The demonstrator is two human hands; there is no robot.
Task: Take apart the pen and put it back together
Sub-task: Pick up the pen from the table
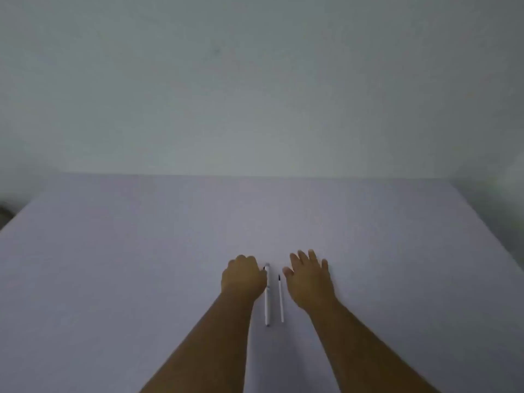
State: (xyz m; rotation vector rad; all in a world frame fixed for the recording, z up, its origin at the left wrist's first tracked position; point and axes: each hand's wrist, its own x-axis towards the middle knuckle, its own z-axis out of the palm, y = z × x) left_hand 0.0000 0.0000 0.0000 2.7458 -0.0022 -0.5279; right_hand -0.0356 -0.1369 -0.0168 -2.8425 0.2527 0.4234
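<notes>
A white pen barrel lies on the table, pointing away from me, between my two hands. Just right of it lies a thin white refill with a dark tip at its far end. My left hand rests on the table with curled fingers, its thumb side touching the upper part of the barrel; whether the fingers grip it is hidden. My right hand lies flat on the table with fingers spread, just right of the refill and holding nothing.
The pale table reaches back to a plain wall. Its right edge runs diagonally at the far right, and a dark shape shows past the left edge.
</notes>
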